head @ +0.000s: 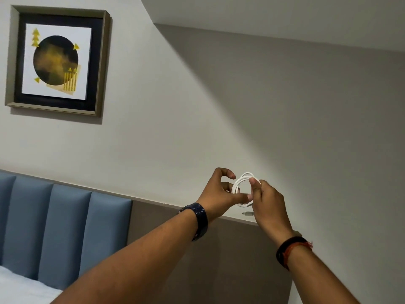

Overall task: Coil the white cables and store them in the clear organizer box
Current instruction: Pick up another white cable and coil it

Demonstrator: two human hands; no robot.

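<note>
In the head view, a white cable (241,185) is held up in the air in front of a grey wall (285,106), above the ledge of a brown panel (219,249). It is already wound into a small round coil of a few loops. The coil is pinched at its right side by the right hand (266,201), thumb on the near face and fingers behind. The left hand (219,191) is half spread: its thumb is laid under the lower edge of the coil, while the curled fingers are held just apart from the loops. A short loose tail with a plug (247,213) is seen hanging below the hands.

The coiling step is judged to be in hand and nearly done (only that tail is left free). Next, the tail should be wrapped or tucked so the loops are kept from springing open, and the pinch should not be loosened while this is done. The organizer box is not in view, so it must be found before the coil can be stored. A framed picture (58,61), a blue headboard (65,227) and a bed (22,288) are seen at left.
</note>
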